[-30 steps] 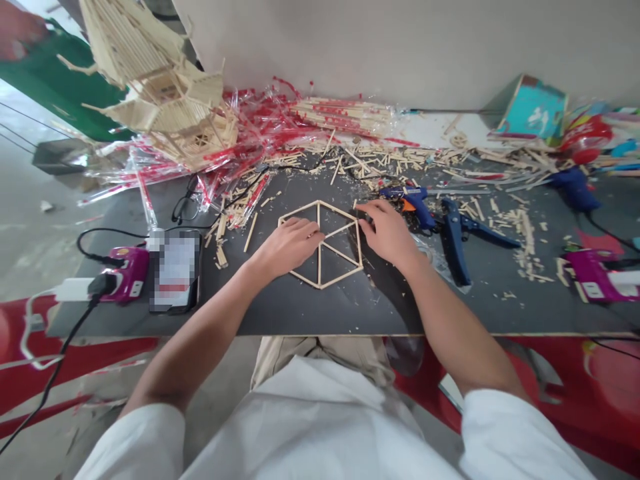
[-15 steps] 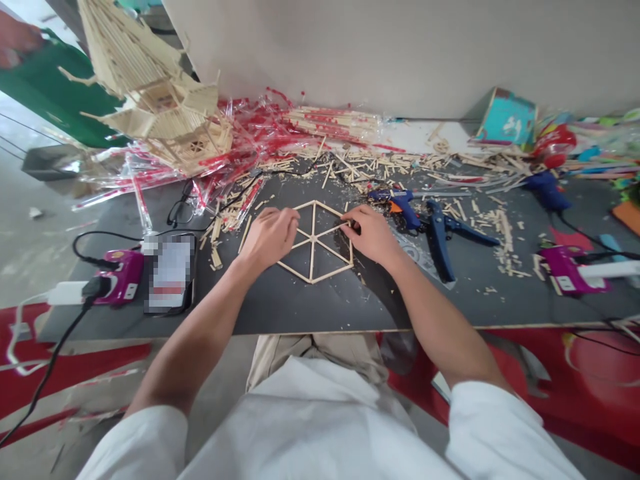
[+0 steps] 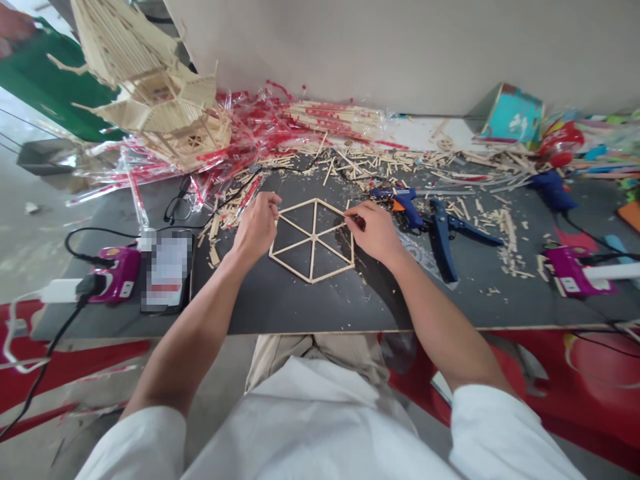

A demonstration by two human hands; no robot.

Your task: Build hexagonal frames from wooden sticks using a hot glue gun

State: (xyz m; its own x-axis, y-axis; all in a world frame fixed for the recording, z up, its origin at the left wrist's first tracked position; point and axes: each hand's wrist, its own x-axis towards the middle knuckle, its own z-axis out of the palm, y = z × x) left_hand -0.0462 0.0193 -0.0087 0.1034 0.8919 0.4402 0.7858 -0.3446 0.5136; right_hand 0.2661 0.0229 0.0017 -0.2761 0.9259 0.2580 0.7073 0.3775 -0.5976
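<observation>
Left hand curled just beside the stick hexagon, can't tell if holding anything; right hand pinched at hexagon's upper right edge, grip unclear.

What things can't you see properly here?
Head view:
What the right hand touches: its fingers hide it, at the stick hexagon's corner.
The phone's screen: blurred into blocks.
The top of the stick tower model: cut off by the picture's top edge.
</observation>
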